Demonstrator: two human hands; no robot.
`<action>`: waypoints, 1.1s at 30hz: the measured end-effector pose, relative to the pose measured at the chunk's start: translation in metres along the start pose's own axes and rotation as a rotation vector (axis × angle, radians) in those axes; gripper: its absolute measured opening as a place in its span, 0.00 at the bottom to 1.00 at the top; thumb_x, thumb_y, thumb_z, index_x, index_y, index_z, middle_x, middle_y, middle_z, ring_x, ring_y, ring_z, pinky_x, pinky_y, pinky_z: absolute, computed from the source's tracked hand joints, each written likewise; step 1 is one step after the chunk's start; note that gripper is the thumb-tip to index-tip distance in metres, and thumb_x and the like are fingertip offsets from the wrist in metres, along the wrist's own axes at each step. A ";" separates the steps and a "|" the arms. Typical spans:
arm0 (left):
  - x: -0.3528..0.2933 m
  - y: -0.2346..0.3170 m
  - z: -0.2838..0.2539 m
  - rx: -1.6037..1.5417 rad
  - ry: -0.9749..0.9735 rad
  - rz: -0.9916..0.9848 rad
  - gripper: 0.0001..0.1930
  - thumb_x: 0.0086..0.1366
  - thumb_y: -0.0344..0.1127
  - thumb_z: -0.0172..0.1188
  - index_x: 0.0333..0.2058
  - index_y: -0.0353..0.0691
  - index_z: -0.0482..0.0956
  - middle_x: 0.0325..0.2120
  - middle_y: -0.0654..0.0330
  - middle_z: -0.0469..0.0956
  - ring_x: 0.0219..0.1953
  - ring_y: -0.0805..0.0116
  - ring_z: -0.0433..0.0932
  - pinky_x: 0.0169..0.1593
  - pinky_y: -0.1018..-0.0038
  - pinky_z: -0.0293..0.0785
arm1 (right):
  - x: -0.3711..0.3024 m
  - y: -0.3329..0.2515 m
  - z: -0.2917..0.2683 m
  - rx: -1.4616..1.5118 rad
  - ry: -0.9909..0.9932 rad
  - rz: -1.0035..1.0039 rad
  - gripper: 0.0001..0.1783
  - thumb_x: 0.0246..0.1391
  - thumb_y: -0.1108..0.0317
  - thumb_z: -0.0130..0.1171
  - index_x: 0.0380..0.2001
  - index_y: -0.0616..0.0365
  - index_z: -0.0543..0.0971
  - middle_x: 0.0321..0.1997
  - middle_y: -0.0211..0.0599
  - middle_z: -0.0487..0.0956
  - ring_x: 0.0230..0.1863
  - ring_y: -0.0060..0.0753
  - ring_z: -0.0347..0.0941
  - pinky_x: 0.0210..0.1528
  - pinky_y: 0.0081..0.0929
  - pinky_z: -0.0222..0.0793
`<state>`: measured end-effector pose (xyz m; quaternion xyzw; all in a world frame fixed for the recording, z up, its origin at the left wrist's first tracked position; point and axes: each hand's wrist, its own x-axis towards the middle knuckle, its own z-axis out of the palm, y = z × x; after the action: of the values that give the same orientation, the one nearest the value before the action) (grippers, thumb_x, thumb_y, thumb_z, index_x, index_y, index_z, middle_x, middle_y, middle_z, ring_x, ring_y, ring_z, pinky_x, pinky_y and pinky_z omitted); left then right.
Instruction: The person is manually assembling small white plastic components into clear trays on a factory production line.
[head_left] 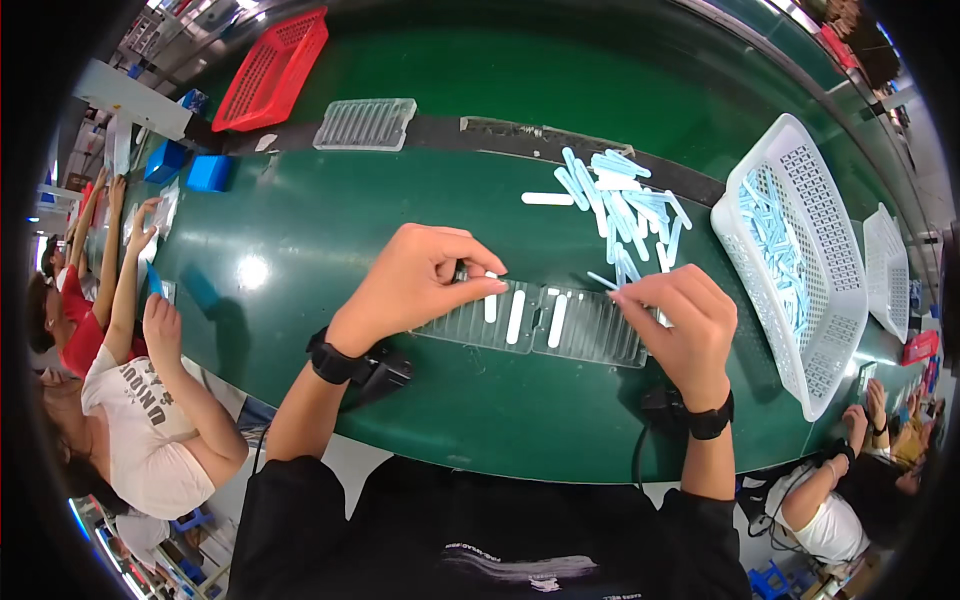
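Note:
Two clear slotted plastic trays lie end to end on the green table in front of me, a left tray and a right tray. My left hand is over the left tray, thumb and index finger closed on the upper end of a white strip. Beside it another white strip lies in a slot, and a third white strip lies in the right tray. My right hand is over the right tray's far right end, fingertips pinching a thin light-blue strip.
A loose pile of light-blue and white strips lies beyond the trays. To the right stands a white basket holding more strips. A spare clear tray, a red basket and blue blocks are farther back left. Co-workers sit on both sides.

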<state>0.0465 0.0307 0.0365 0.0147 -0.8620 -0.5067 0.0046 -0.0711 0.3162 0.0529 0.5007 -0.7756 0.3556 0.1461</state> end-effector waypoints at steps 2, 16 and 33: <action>0.000 0.003 0.007 0.057 0.023 0.044 0.10 0.58 0.29 0.76 0.39 0.41 0.90 0.20 0.66 0.76 0.17 0.80 0.60 0.24 0.77 0.56 | -0.004 -0.005 0.003 0.071 -0.112 0.260 0.02 0.55 0.74 0.70 0.31 0.57 0.84 0.26 0.29 0.80 0.24 0.29 0.76 0.25 0.26 0.70; -0.021 0.015 0.021 0.523 0.137 0.385 0.12 0.60 0.41 0.75 0.41 0.46 0.88 0.18 0.67 0.72 0.18 0.66 0.73 0.22 0.71 0.68 | 0.001 -0.031 0.007 0.177 -0.505 0.340 0.15 0.53 0.69 0.71 0.44 0.55 0.82 0.32 0.33 0.79 0.33 0.39 0.79 0.35 0.36 0.76; -0.056 0.026 0.010 0.757 -0.197 0.264 0.23 0.66 0.40 0.66 0.60 0.51 0.81 0.16 0.65 0.72 0.20 0.66 0.77 0.26 0.68 0.73 | -0.020 -0.030 -0.002 -0.129 -0.459 -0.210 0.17 0.42 0.71 0.74 0.40 0.51 0.87 0.38 0.24 0.77 0.33 0.27 0.75 0.33 0.27 0.74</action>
<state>0.1017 0.0541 0.0548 -0.1438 -0.9783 -0.1481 -0.0187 -0.0357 0.3234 0.0547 0.6355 -0.7534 0.1654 0.0341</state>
